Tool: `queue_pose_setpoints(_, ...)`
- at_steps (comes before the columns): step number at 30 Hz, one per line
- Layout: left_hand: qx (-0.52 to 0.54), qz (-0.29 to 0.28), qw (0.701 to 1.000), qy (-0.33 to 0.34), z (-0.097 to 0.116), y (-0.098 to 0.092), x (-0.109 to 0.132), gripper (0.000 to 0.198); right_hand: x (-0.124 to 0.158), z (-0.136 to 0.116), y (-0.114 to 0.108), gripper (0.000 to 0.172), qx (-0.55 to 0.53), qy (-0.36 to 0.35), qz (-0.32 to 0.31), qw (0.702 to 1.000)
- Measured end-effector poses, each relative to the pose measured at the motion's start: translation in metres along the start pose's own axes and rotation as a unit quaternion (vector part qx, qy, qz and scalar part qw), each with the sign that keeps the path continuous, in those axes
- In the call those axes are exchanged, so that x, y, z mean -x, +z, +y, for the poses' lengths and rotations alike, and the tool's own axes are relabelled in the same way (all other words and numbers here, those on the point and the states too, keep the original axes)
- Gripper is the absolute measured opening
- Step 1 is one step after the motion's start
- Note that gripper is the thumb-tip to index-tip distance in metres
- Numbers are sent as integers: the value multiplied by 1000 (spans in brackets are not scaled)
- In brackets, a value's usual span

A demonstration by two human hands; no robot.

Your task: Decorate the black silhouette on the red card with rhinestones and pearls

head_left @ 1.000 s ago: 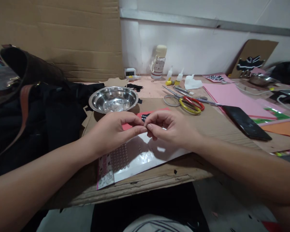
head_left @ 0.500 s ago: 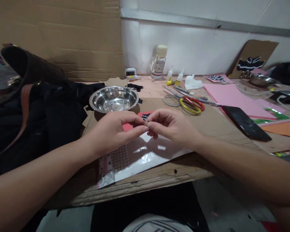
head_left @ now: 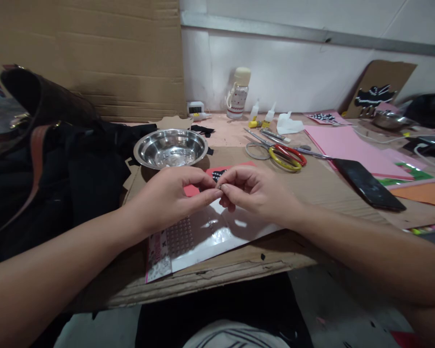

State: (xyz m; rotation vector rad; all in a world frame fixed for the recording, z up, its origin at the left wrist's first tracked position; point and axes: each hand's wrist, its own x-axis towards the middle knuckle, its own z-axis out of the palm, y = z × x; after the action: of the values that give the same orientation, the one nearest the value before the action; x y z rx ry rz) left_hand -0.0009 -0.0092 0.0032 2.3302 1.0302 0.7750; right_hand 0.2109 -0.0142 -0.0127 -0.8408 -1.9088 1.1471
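Note:
Thumb and forefinger of my left hand [head_left: 183, 193] are pinched together, and their tips meet those of my right hand [head_left: 252, 191]. Whatever sits between the fingertips is tiny and mostly hidden; I cannot name it. Below both hands lies a white sheet [head_left: 217, 237] in clear plastic, with rows of small pearl-like beads [head_left: 180, 235] at its left part. Just behind the fingers, a red card [head_left: 192, 190] carries a black piece with white beads [head_left: 217, 175], partly covered by my hands.
A steel bowl [head_left: 171, 149] stands behind my left hand. Scissors [head_left: 284, 157] with red and yellow handles, a black phone [head_left: 368, 183] and pink sheets [head_left: 351, 145] lie to the right. Glue bottles [head_left: 269, 116] and a drink bottle [head_left: 238, 94] stand by the wall. Dark cloth [head_left: 87, 169] fills the left.
Both hands stay almost in place, fingertips still together. The right fingers have shifted very slightly; nothing else on the table has visibly moved.

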Motion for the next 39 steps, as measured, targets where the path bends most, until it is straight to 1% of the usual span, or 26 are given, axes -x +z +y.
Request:
queue_pose_setpoints(8,-11,-2,1000,0,2,0,0,19,0,3,0,8,17,-9,6,1000)
queue_pose_setpoints(15,-1,0,1000,-24,3,-2,0,19,-2,1,-4,9,-45,13,-32,998)
queue_pose_setpoints(18,5,7,1000,-20,3,-3,-1,19,-2,0,-5,12,-65,17,-32,997)
queue_pose_setpoints(23,13,3,1000,-7,0,-3,-1,17,-3,2,-3,12,-55,20,-10,998)
queue_pose_setpoints(26,10,5,1000,-8,-1,-2,0,16,-4,3,-3,12,-51,18,-9,998)
queue_pose_setpoints(30,8,1,1000,-9,1,-2,0,15,-3,2,-3,7,-28,16,-6,999)
queue_pose_setpoints(33,10,-2,1000,-8,2,-2,0,14,-1,1,-3,3,-14,0,-8,1000)
queue_pose_setpoints(36,12,-3,1000,-4,2,-2,-1,14,-1,1,-3,3,-11,-10,-12,1000)
queue_pose_setpoints(39,13,-3,1000,-7,2,-2,-1,14,-1,2,-3,4,-15,-3,-16,1000)
